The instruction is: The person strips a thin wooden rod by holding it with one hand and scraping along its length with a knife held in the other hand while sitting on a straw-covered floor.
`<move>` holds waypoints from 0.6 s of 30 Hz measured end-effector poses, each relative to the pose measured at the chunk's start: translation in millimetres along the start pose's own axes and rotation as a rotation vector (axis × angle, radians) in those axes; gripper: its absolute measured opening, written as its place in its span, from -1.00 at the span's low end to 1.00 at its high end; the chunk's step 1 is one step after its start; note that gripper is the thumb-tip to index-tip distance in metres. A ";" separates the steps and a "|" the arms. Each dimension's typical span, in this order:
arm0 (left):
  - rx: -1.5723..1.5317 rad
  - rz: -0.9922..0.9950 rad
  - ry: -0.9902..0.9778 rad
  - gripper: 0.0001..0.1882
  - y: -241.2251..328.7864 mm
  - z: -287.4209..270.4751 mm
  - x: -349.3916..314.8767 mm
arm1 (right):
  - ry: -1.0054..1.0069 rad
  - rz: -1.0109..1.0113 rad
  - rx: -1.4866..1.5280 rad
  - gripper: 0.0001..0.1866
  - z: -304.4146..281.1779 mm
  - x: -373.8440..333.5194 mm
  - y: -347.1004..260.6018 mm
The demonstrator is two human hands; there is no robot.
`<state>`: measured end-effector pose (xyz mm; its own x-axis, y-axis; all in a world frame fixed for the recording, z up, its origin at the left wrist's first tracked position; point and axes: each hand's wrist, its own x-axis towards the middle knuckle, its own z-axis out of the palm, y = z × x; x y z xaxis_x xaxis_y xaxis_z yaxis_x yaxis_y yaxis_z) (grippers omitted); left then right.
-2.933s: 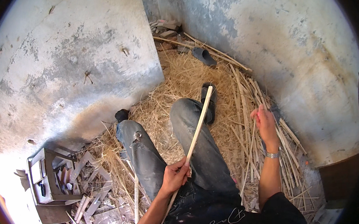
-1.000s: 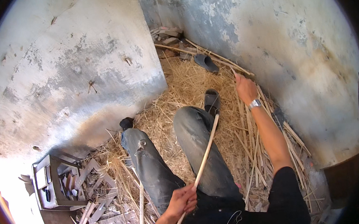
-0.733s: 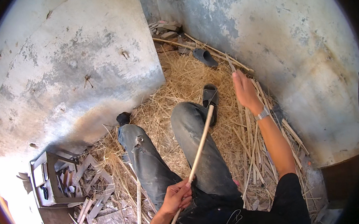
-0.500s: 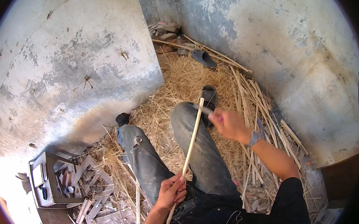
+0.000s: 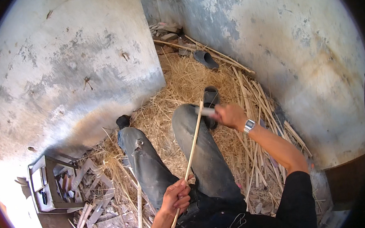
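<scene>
My left hand (image 5: 176, 196) is closed around a long, pale strip of wood or bamboo (image 5: 194, 145) near my lap. The strip slants up and away across my right thigh, its far end by the knee. My right hand (image 5: 230, 116), with a watch on its wrist, grips a knife (image 5: 206, 111) whose handle is hidden in the fist. Slightly blurred, the blade lies across the strip close to its far end. Whether it cuts into the strip I cannot tell.
Straw-like shavings (image 5: 184, 74) cover the floor. Long strips (image 5: 253, 109) lie along the right wall. A dark slipper (image 5: 206, 59) lies ahead; another (image 5: 211, 96) is beyond my right knee. At left stands a broken wooden frame (image 5: 49, 185) among scraps. A whitish panel (image 5: 75, 62) rises front left.
My right hand has moved slightly up and away, turning so the watch face shows, and the blade now lies more level across the strip. My left hand keeps its hold.
</scene>
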<state>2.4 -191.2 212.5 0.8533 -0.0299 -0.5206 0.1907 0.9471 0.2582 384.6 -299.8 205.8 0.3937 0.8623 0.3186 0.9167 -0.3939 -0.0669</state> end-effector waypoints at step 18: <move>-0.027 -0.089 0.021 -0.60 -1.7 -8.5 -10.1 | -0.042 0.236 0.374 -0.36 -73.8 7.5 -54.9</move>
<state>-10.7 -189.9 210.4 0.8230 -0.1081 -0.5576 0.2521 0.9492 0.1881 332.2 -295.2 281.6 0.5904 0.7778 0.2155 0.7600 -0.4459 -0.4728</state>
